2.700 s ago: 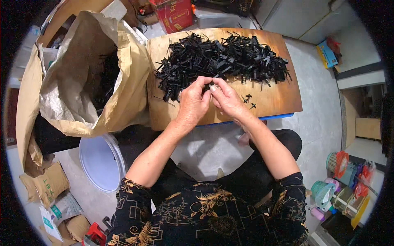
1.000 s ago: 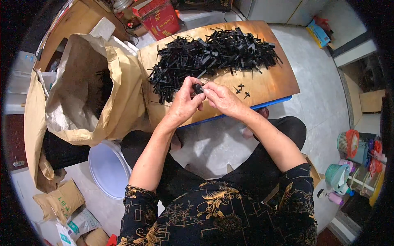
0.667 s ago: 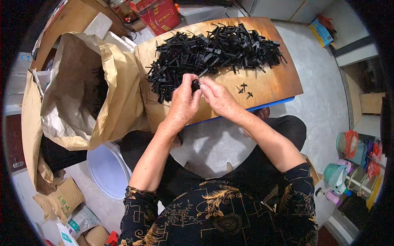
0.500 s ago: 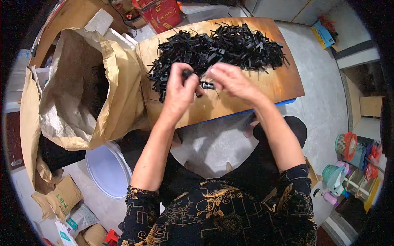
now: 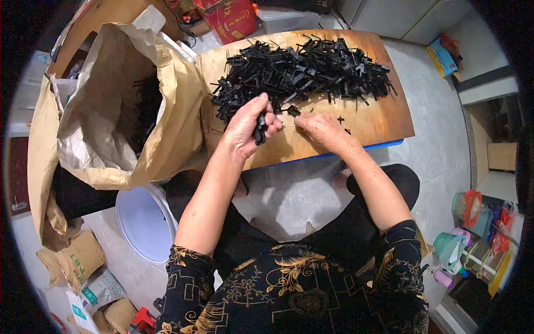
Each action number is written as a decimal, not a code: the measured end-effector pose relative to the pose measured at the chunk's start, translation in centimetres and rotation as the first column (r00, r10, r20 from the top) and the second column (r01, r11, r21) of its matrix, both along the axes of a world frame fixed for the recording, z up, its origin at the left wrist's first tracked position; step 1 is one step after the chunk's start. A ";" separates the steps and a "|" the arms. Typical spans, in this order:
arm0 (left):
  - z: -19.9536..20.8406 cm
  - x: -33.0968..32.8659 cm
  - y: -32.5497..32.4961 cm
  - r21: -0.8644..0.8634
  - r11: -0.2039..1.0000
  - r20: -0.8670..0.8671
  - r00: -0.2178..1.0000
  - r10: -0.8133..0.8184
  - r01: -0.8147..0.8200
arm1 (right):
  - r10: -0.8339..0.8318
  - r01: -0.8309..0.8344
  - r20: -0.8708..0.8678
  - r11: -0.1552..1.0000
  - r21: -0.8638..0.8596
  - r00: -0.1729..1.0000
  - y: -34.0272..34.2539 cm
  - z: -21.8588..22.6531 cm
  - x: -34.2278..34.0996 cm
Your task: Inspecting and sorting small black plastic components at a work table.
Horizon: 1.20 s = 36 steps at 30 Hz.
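Note:
A big heap of black plastic parts (image 5: 303, 69), small and thin-legged, covers the far part of the wooden board (image 5: 389, 119). Several more black plastic pieces (image 5: 260, 129) are bunched in my left hand (image 5: 242, 131), whose fingers curl round them at the heap's near edge. To its right, my right hand (image 5: 322, 131) is low over the board with its fingers pinched together. A single black plastic part (image 5: 293, 111) shows at its fingertips. Small black bits (image 5: 341, 119) lie on the bare wood just beyond that hand.
Left of the board stands a large open paper sack (image 5: 178, 119) with black parts inside. Below it is a round whitish tub (image 5: 146, 225). A red box (image 5: 227, 19) sits behind the board, and baskets and bottles (image 5: 453, 245) crowd the far right.
My hands have drawn apart slightly. The right hand has come down to the board, and the left has turned, showing the bunched black pieces. The whole view has shifted a little.

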State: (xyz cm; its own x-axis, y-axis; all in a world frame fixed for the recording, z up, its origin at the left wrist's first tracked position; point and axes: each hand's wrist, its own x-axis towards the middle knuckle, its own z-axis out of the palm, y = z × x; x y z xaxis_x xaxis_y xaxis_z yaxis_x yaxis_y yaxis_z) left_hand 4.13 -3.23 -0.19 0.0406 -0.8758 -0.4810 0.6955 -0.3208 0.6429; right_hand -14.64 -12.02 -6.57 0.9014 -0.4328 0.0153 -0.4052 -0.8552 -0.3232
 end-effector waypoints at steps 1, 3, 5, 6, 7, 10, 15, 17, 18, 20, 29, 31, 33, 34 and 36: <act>-0.2 -0.2 0.0 -0.005 1.000 0.003 1.000 -0.004 0.004 | -0.018 0.013 0.129 0.999 0.039 0.991 -0.2 0.0 0.0; -0.3 -0.7 0.0 0.005 0.998 0.051 0.997 -0.056 0.056 | -0.045 0.027 0.259 0.997 0.072 0.965 -0.5 0.0 -0.6; -0.3 -1.5 0.5 -0.015 0.999 0.126 0.991 -0.039 0.041 | -0.278 0.056 0.366 0.856 0.515 0.888 -0.4 1.8 -0.8; -0.8 -1.8 0.6 -0.005 1.000 0.236 0.971 -0.024 0.026 | -0.388 0.066 0.307 0.706 0.705 0.869 -0.3 2.7 -0.9; -0.8 -2.2 0.7 0.003 1.000 0.343 0.939 -0.011 0.011 | -0.391 0.068 0.312 0.709 0.702 0.866 -0.1 3.5 -1.1; -0.5 -3.5 0.9 -0.003 0.996 0.432 0.898 -0.083 0.093 | -0.451 -0.040 0.245 0.417 0.908 0.858 0.5 5.6 -2.0; 0.6 -4.2 1.1 -0.051 0.938 0.494 0.825 -0.274 0.343 | -0.377 -0.070 0.232 0.396 0.915 0.897 1.2 6.6 -3.0; 0.6 -4.3 1.3 -0.042 0.937 0.499 0.820 -0.281 0.347 | -0.352 -0.130 0.270 0.374 0.918 0.897 1.2 6.9 -3.3; 0.7 -4.4 1.4 -0.036 0.934 0.511 0.810 -0.288 0.355 | -0.354 -0.133 0.274 0.375 0.917 0.894 1.3 6.8 -3.3; 0.7 -4.6 1.4 -0.029 0.927 0.524 0.796 -0.304 0.373 | -0.338 -0.124 0.236 0.322 0.938 0.911 1.5 6.3 -3.4; 0.7 -5.6 1.8 -0.075 0.888 0.871 0.463 -0.163 0.454 | -0.532 -0.092 0.201 0.223 0.970 0.823 3.1 5.1 -2.6; -0.4 -5.5 1.8 -0.198 0.851 0.866 0.493 -0.080 0.486 | -0.550 -0.114 0.198 0.184 0.976 0.811 3.1 4.9 -2.5; -0.6 -5.5 1.8 -0.188 0.859 0.864 0.497 -0.086 0.475 | -0.558 -0.069 0.142 0.150 0.986 0.818 2.9 4.4 -2.4; -0.2 -5.6 1.7 -0.178 0.867 0.860 0.501 -0.093 0.466 | -0.557 -0.067 0.139 0.148 0.987 0.818 2.9 4.3 -2.4; 0.6 -6.0 1.6 -0.123 0.898 0.846 0.518 -0.128 0.422 | -0.563 -0.060 0.125 0.132 0.989 0.817 2.8 4.3 -2.3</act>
